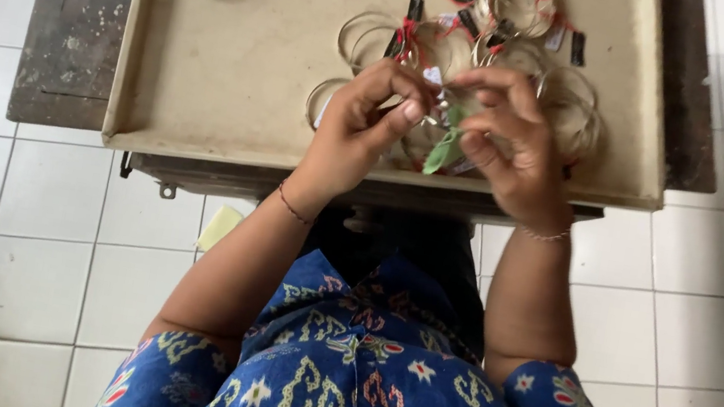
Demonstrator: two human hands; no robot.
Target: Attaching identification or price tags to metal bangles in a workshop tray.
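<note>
Head cam shows both hands pinched shut, left hand [366,117] and right hand [508,135], on a green tag [443,149] and bangle just above the tray [207,82], so I'd say keep fingertips close and steady.

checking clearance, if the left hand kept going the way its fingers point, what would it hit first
Probably the green tag pinched between both hands, then the right hand. The left hand points right across the tray, fingertips nearly touching it; depth is unclear.
</note>
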